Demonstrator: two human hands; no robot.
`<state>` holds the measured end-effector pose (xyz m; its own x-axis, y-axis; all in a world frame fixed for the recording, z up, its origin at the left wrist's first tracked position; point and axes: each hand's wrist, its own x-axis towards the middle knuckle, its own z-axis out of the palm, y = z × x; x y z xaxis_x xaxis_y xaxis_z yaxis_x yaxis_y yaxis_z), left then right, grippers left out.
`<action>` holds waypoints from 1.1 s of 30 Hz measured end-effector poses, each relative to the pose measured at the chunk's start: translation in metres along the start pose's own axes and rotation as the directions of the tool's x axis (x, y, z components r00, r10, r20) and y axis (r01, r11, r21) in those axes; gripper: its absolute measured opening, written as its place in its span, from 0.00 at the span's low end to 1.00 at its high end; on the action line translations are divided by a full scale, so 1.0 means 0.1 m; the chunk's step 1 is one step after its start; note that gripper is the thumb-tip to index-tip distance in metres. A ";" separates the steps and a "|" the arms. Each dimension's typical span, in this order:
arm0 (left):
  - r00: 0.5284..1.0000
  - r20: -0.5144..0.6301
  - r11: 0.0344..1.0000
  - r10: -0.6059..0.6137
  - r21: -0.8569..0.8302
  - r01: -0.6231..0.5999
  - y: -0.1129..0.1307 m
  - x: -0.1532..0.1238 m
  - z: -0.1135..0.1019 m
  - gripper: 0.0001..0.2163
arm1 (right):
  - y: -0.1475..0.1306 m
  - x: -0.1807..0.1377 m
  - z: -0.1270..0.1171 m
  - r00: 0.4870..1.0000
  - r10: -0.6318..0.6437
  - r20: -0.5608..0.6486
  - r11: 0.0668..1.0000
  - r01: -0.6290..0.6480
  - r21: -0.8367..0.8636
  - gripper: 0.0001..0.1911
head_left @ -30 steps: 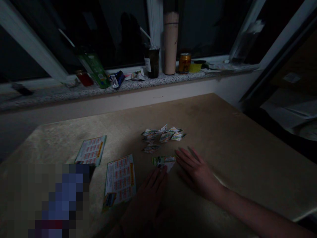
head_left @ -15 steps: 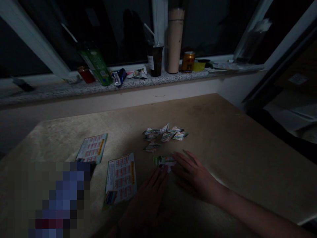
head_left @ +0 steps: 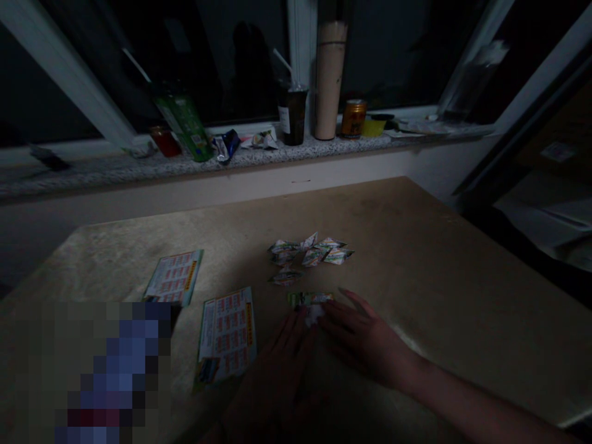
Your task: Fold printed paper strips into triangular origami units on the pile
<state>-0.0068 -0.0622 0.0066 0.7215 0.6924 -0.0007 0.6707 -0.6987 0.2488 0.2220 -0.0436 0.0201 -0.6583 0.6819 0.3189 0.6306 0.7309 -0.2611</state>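
A small piece of printed paper (head_left: 305, 300), green along its far edge and whitish nearer me, lies on the table (head_left: 402, 246). My left hand (head_left: 280, 361) is dim and rests palm down, its outstretched fingertips on the paper's left and near part. From the right, my right hand (head_left: 370, 342) reaches over the paper's right end with fingers extended and the index finger raised slightly apart. Shadow hides both thumbs and the paper's near edge. Just beyond sits a cluster of several small folded paper pieces (head_left: 316, 256), with one more folded piece (head_left: 285, 277) closer to my hands.
Two printed sheets, a nearer one (head_left: 227, 333) and a farther one (head_left: 174, 275), lie to the left. A pixelated patch covers the lower left. On the windowsill (head_left: 259, 159) stand a green bottle (head_left: 185, 126), a dark cup (head_left: 292, 117), a tall flask (head_left: 330, 80) and a gold can (head_left: 354, 119).
My right hand has shifted slightly down over the paper, and its index finger now stands more apart. The left hand stays nearly in place. The whole view has shifted slightly.
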 end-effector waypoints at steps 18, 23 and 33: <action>0.994 0.017 0.993 -0.104 0.064 0.102 -0.05 0.02 -0.09 0.41 | -0.08 0.00 0.02 0.995 0.008 0.099 1.000 -0.006 -0.021 0.19; 0.995 0.016 0.994 -0.097 0.056 0.096 -0.07 0.02 -0.10 0.42 | -0.13 0.00 -0.05 0.979 0.039 0.202 0.999 -0.038 -0.005 0.23; 0.998 -0.007 0.997 -0.068 0.038 0.068 -0.08 0.01 -0.06 0.43 | -0.12 -0.04 0.00 0.978 0.055 0.201 0.998 -0.059 0.011 0.29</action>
<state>-0.0122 -0.0546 0.0101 0.6732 0.7394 -0.0111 0.7244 -0.6564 0.2108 0.2169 -0.0557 0.0215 -0.6916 0.7132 0.1140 0.6635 0.6897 -0.2898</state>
